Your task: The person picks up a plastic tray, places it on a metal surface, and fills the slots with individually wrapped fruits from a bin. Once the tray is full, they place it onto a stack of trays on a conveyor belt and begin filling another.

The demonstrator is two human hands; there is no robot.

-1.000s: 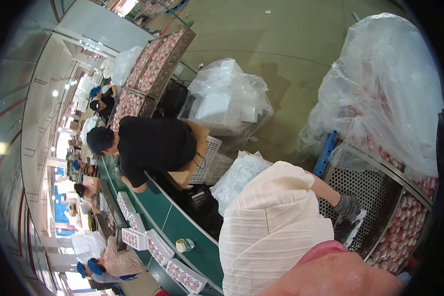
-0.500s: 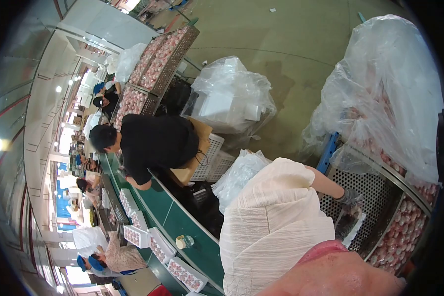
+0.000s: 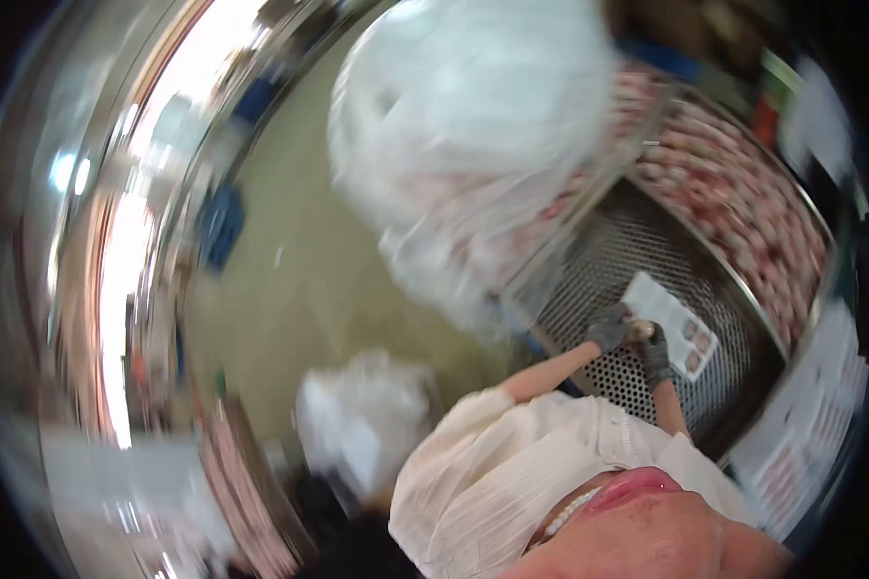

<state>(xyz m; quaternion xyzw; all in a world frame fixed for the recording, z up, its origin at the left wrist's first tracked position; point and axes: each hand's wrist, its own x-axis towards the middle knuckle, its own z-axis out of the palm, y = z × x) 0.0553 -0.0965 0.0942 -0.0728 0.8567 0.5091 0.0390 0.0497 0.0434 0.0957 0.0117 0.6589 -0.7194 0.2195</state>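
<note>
My left hand [image 3: 608,328] and my right hand [image 3: 655,359], both in dark grey gloves, meet over a perforated metal bin [image 3: 589,261]. Their fingers close from either side on a small round pale-brown item [image 3: 640,331]; its kind is too blurred to tell. Just beyond the hands a white tray [image 3: 658,305] lies at a slant in the bin. A few brownish round items [image 3: 697,340] sit in the tray's near right end.
A second compartment [image 3: 734,203] beside the bin is heaped with pinkish-white round items. Clear plastic sheeting [image 3: 473,106] covers more of them at upper left. White filled trays [image 3: 801,454] stand at lower right. A plastic-wrapped bundle [image 3: 362,415] rests on the floor.
The view has swung round toward the metal bin and is blurred by motion. Both gloved hands now show together at the round item; before, only one gloved hand showed, beside a tray.
</note>
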